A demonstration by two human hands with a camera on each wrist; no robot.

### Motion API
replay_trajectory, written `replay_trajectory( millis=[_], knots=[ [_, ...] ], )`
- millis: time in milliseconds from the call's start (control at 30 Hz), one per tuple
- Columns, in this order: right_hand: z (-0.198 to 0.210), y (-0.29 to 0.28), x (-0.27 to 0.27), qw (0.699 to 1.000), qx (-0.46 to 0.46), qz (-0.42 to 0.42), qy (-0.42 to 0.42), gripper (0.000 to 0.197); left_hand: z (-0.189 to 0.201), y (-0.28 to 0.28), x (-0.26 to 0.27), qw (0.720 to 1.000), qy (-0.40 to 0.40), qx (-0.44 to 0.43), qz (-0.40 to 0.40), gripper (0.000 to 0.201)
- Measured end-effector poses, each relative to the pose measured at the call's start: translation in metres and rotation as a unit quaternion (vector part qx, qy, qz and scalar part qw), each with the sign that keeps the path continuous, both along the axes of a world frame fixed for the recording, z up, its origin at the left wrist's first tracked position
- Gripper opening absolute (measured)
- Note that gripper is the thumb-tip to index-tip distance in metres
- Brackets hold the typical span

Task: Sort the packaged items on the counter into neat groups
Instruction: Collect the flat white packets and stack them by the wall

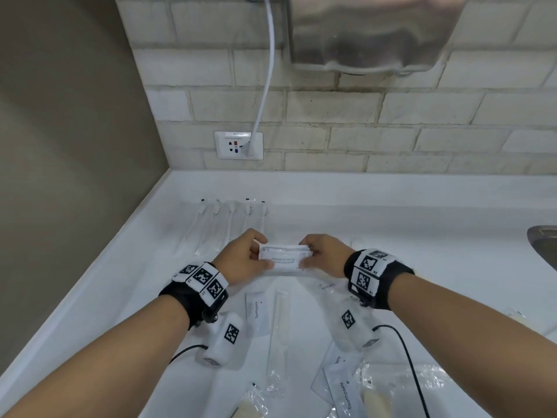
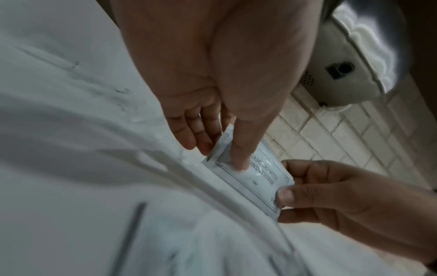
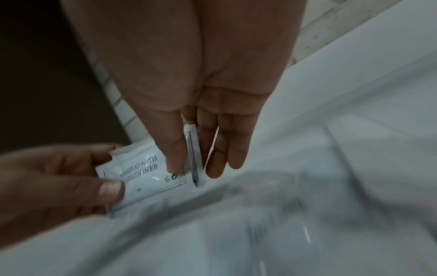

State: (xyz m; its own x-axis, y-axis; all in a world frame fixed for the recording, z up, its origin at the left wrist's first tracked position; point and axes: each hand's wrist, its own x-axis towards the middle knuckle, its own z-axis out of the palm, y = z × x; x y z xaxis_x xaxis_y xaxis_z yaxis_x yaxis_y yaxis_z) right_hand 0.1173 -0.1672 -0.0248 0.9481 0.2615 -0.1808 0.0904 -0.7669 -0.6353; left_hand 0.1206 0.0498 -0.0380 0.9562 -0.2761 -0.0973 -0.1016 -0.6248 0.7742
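Observation:
Both hands hold a small stack of white shampoo-with-conditioner sachets (image 1: 284,257) above the middle of the white counter (image 1: 391,224). My left hand (image 1: 244,258) pinches the stack's left end, thumb on the printed face (image 2: 250,168). My right hand (image 1: 322,255) pinches the right end (image 3: 151,173), with one sachet turned edge-on between its fingers. A row of wrapped toothbrushes (image 1: 224,226) lies at the back left. White toothpaste packets (image 1: 256,313) (image 1: 340,384) and a wrapped comb (image 1: 278,333) lie near the front.
A steel sink rim (image 1: 544,245) shows at the right edge. A wall socket (image 1: 238,145) with a white cable plugged in sits on the tiled back wall, under a metal dryer (image 1: 373,31). Clear-wrapped items (image 1: 376,396) (image 1: 250,405) lie at the counter's front.

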Motion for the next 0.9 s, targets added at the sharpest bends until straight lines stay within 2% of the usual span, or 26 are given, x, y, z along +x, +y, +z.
replay_trajectory(
  millis=[167, 333, 400, 533, 600, 633, 733, 800, 900],
  knots=[
    [0.042, -0.031, 0.053, 0.993, 0.08, -0.079, 0.026, 0.047, 0.037, -0.034, 0.05, 0.991, 0.004, -0.114, 0.069, 0.051],
    [0.065, -0.055, 0.107, 0.975, 0.124, -0.183, 0.021, 0.028, 0.048, -0.076, 0.114, 0.965, 0.04, -0.203, 0.161, 0.067],
    [0.058, -0.062, 0.12, 0.978, 0.08, -0.183, 0.059, 0.018, 0.034, -0.09, 0.131, 0.967, 0.038, -0.168, 0.185, 0.065],
    [0.021, -0.063, 0.143, 0.972, -0.029, -0.187, 0.135, 0.03, -0.006, -0.111, 0.148, 0.977, 0.067, -0.064, 0.194, 0.056],
    [0.012, -0.06, 0.154, 0.97, -0.055, -0.184, 0.149, 0.024, -0.017, -0.116, 0.158, 0.976, 0.075, -0.043, 0.201, 0.053],
    [0.009, -0.06, 0.16, 0.969, -0.058, -0.182, 0.153, 0.02, -0.019, -0.116, 0.164, 0.976, 0.073, -0.035, 0.204, 0.05],
    [0.004, -0.06, 0.178, 0.969, -0.06, -0.178, 0.159, 0.027, -0.019, -0.118, 0.183, 0.978, 0.044, -0.011, 0.205, 0.041],
    [-0.003, -0.061, 0.189, 0.974, -0.057, -0.182, 0.126, 0.021, -0.02, -0.118, 0.189, 0.978, 0.024, 0.013, 0.207, 0.039],
    [-0.014, -0.058, 0.199, 0.972, -0.085, -0.194, 0.1, 0.025, -0.024, -0.119, 0.191, 0.978, -0.002, 0.037, 0.203, 0.033]
  ],
)
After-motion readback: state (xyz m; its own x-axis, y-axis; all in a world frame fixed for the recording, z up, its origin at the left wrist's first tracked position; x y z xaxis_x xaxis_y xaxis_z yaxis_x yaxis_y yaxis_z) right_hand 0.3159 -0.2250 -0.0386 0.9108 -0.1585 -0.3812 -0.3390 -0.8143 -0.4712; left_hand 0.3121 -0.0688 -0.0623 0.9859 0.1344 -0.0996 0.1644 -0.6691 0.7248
